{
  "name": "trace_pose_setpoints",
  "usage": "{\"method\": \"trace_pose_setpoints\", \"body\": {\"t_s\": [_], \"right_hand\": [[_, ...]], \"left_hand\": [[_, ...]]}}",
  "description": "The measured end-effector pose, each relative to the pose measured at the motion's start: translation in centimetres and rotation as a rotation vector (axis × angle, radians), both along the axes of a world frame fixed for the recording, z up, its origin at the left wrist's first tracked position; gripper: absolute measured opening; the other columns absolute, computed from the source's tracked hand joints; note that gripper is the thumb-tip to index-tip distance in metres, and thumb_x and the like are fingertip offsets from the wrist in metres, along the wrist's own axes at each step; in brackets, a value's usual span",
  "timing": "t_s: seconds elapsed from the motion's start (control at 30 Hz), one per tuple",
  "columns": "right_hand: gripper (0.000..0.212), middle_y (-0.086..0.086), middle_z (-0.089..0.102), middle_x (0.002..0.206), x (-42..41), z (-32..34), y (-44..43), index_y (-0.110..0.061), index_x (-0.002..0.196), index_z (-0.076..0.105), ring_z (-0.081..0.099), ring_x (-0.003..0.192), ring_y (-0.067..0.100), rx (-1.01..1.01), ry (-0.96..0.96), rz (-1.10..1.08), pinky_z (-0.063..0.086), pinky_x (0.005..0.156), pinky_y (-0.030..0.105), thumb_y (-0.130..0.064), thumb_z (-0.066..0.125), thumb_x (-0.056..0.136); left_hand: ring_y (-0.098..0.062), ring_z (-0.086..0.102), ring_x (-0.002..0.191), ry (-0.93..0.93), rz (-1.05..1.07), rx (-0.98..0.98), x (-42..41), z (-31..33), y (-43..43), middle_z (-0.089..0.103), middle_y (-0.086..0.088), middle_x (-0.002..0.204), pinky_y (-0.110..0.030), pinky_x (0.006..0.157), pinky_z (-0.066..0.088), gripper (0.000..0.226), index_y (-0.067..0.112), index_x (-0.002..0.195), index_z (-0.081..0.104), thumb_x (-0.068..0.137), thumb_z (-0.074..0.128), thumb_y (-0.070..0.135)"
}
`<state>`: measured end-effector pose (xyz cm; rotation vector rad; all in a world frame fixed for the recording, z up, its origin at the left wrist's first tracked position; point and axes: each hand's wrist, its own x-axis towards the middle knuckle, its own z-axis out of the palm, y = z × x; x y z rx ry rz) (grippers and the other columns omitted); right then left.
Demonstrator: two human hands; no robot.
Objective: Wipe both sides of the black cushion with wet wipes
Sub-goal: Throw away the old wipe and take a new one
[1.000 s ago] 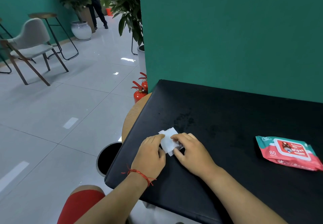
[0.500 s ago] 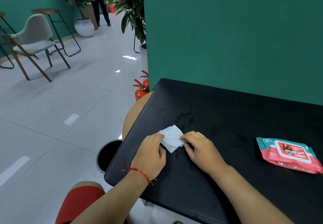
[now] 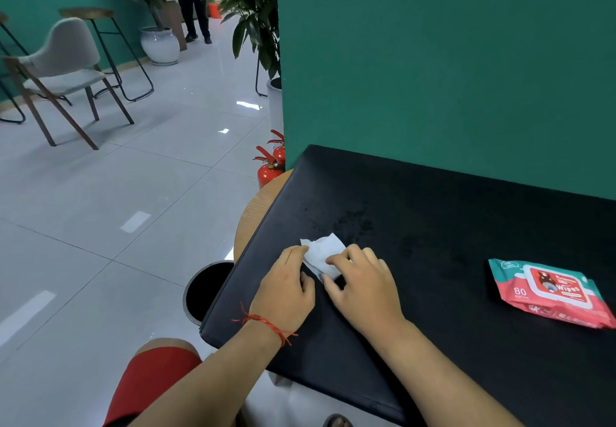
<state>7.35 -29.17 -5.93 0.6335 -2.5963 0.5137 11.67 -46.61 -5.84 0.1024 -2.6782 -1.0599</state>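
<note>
Your left hand [image 3: 286,290] and right hand [image 3: 365,288] each pinched small white wet wipe [image 3: 321,253], lying on big flat black cushion [image 3: 433,243] near its left edge. Bare cushion ran right to pink-and-teal wipes pack [image 3: 550,291]. Back edge met green wall [image 3: 433,60]. Past left edge, round black bin [image 3: 206,290] stood on grey tiled floor [image 3: 116,210].

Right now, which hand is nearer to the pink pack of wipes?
Right. The right hand, holding the white wipe, is left of the pack, apart from it; the left hand lies even farther left.
</note>
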Motion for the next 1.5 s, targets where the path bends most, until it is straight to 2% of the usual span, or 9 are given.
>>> {"method": "trace_pose_setpoints", "body": {"t_s": [0.17, 0.3, 0.57, 0.77, 0.9, 1.07, 1.2, 1.37, 1.5], "right_hand": [[0.009, -0.016, 0.058, 0.094, -0.9, 0.9, -1.0, -0.034, 0.087, 0.07, 0.052, 0.089, 0.016, -0.011, -0.084, -0.056, 0.044, 0.076, 0.038, -0.038, 0.067, 0.094], [0.021, -0.015, 0.06, 0.09, -2.1, 2.0, -0.8, -0.033, 0.085, 0.059, 0.056, 0.086, 0.008, -0.22, -0.44, -0.043, 0.045, 0.092, 0.04, -0.038, 0.052, 0.104], [0.039, -0.015, 0.064, 0.094, -2.4, 2.2, 0.1, -0.036, 0.09, 0.064, 0.053, 0.099, 0.011, -0.078, -0.585, 0.025, 0.036, 0.102, 0.04, -0.048, 0.033, 0.112], [0.017, -0.017, 0.063, 0.1, -2.7, 2.5, 0.8, -0.035, 0.105, 0.071, 0.058, 0.094, 0.005, -0.265, -0.44, -0.024, 0.05, 0.088, 0.034, -0.032, 0.054, 0.105], [0.021, -0.019, 0.061, 0.108, -4.4, 2.7, 0.4, -0.034, 0.117, 0.07, 0.058, 0.1, 0.008, -0.271, -0.466, -0.088, 0.055, 0.085, 0.034, -0.032, 0.062, 0.098], [0.011, -0.014, 0.065, 0.088, -6.1, 3.3, -1.0, -0.033, 0.086, 0.067, 0.061, 0.084, 0.009, -0.157, -0.564, -0.13, 0.056, 0.079, 0.041, -0.04, 0.063, 0.094], [0.017, -0.007, 0.065, 0.077, -8.1, 4.2, -1.3, -0.024, 0.089, 0.062, 0.057, 0.067, 0.015, -0.395, -0.674, -0.137, 0.052, 0.066, 0.039, -0.033, 0.058, 0.102], [0.015, -0.005, 0.061, 0.072, -10.5, 5.3, -2.1, -0.021, 0.093, 0.064, 0.054, 0.062, 0.013, -0.423, -0.752, -0.09, 0.053, 0.063, 0.039, -0.031, 0.059, 0.102], [0.014, -0.008, 0.067, 0.075, -12.3, 8.4, -2.0, -0.029, 0.095, 0.061, 0.058, 0.064, 0.014, -0.3, -0.51, -0.066, 0.05, 0.063, 0.04, -0.035, 0.054, 0.105]], "left_hand": [[-0.003, 0.056, 0.123, -0.005, 0.001, -0.009, 0.0, 0.1, -0.2, 0.052, 0.017, 0.145, -0.01, 0.099, 0.039, 0.048, 0.025, 0.146, 0.051, 0.099, 0.054, 0.017], [-0.004, 0.053, 0.129, -0.004, -0.017, -0.027, -0.2, -0.2, -0.1, 0.051, 0.015, 0.146, -0.013, 0.103, 0.04, 0.049, 0.023, 0.146, 0.052, 0.098, 0.053, 0.015], [-0.009, 0.05, 0.132, 0.0, -0.001, -0.086, -0.4, -0.5, -0.1, 0.051, 0.008, 0.144, -0.02, 0.107, 0.043, 0.041, 0.016, 0.141, 0.056, 0.1, 0.053, 0.016], [-0.017, 0.049, 0.133, 0.012, 0.065, -0.192, -0.6, -0.9, 0.0, 0.059, 0.0, 0.138, -0.035, 0.118, 0.042, 0.039, 0.013, 0.136, 0.061, 0.098, 0.055, 0.02], [-0.019, 0.042, 0.143, 0.097, 0.015, -0.202, -0.4, -0.4, 0.0, 0.051, 0.0, 0.149, -0.038, 0.122, 0.037, 0.043, 0.017, 0.138, 0.055, 0.095, 0.054, 0.018], [-0.007, 0.056, 0.118, 0.114, -0.122, -0.272, -0.2, -0.7, -0.2, 0.065, 0.013, 0.125, -0.038, 0.115, 0.042, 0.035, 0.027, 0.117, 0.07, 0.097, 0.041, 0.027], [-0.009, 0.061, 0.123, 0.107, -0.097, -0.255, -0.2, -1.2, -0.2, 0.069, 0.01, 0.131, -0.04, 0.121, 0.039, 0.041, 0.026, 0.119, 0.076, 0.096, 0.042, 0.026], [-0.008, 0.048, 0.143, 0.056, -0.094, -0.253, -0.2, -0.8, -0.1, 0.059, 0.008, 0.15, -0.029, 0.127, 0.022, 0.04, 0.027, 0.139, 0.067, 0.102, 0.052, 0.023], [-0.005, 0.043, 0.144, 0.077, -0.086, -0.225, -0.2, -0.5, -0.2, 0.056, 0.013, 0.15, -0.021, 0.125, 0.019, 0.041, 0.029, 0.142, 0.062, 0.102, 0.052, 0.024]]}}
